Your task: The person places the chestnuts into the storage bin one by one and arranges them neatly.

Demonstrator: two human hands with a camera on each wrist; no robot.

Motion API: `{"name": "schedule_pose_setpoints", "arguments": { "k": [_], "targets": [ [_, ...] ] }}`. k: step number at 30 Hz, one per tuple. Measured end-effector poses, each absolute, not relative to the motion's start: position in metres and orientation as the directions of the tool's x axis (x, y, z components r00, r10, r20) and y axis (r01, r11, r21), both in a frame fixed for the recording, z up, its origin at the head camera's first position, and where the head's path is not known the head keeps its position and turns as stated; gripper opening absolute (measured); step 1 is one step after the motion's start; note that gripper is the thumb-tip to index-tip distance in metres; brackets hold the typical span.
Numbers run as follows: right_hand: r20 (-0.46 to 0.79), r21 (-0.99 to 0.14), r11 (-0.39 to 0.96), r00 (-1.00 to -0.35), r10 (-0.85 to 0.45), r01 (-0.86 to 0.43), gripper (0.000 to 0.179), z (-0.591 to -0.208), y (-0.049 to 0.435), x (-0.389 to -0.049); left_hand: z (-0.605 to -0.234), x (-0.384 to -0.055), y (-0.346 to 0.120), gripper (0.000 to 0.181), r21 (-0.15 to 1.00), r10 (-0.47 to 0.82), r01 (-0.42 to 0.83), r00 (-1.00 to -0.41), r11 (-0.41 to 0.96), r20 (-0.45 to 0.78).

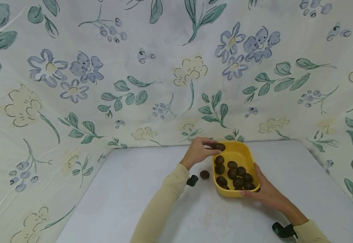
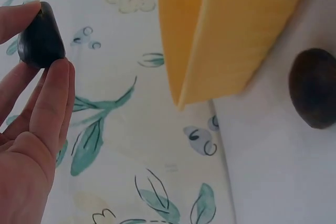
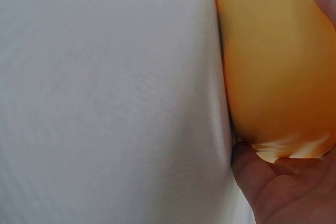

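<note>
My left hand (image 1: 198, 151) pinches a dark brown, smooth egg-shaped piece (image 2: 42, 38) between thumb and fingertips, over the far left corner of a yellow tub (image 1: 237, 156). Several more dark egg-shaped pieces (image 1: 238, 182) lie in the tub, mostly in its near half. One loose dark piece (image 1: 204, 174) is on the table, just left of the tub. My right hand (image 1: 268, 192) grips the tub at its near right corner, thumb along the near side and fingers around the right side. Seen in the right wrist view, those fingers (image 3: 252, 169) curl at the tub's wall.
The tub stands on a white table (image 1: 152, 179) near its back edge. Behind and beside it hangs a floral cloth (image 1: 164, 77). Black devices are at the left wrist (image 1: 192, 180) and the right wrist (image 1: 283, 230).
</note>
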State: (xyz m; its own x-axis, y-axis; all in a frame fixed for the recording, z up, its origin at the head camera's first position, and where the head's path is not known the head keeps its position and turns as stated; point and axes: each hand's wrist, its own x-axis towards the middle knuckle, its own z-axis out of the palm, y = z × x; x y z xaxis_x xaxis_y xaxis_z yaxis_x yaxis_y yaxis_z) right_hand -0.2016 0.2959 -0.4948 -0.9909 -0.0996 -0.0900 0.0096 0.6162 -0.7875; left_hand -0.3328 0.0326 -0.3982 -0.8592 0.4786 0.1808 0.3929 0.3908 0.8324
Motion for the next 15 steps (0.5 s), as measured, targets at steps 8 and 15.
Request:
{"name": "schedule_pose_setpoints", "arguments": {
  "k": [8, 15],
  "targets": [
    [-0.065, -0.780, 0.626, -0.992, -0.108, -0.017, 0.131, -0.494, 0.296, -0.201, -0.397, -0.345, 0.057, 0.040, 0.833, 0.481, 0.393, -0.858, 0.390, 0.179],
    [-0.073, -0.775, 0.632, -0.991, -0.110, -0.013, 0.131, -0.495, 0.297, -0.203, -0.401, -0.356, 0.079, 0.039, 0.817, 0.473, 0.412, -0.858, 0.405, 0.198]
  ]
}}
